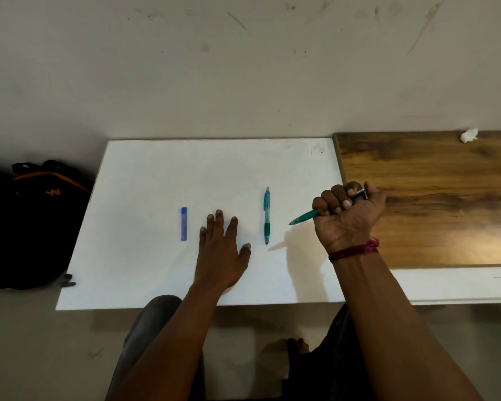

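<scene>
I see the right hand [348, 215] fisted round a teal pen [304, 217], tip poking out left, over the right edge of the white counter [156, 169]; left hand [222, 250] flat on the counter, fingers spread, holding nothing; blue strip [184, 224] just left of it, second teal pen [266, 215] just right, both lying flat; black backpack [32, 221] on the floor at left.

Both forearms are bare, a dark red thread [356, 250] is tied round the wrist of the right hand [348, 217], and grey trousers [148, 328] cover the left knee.
</scene>
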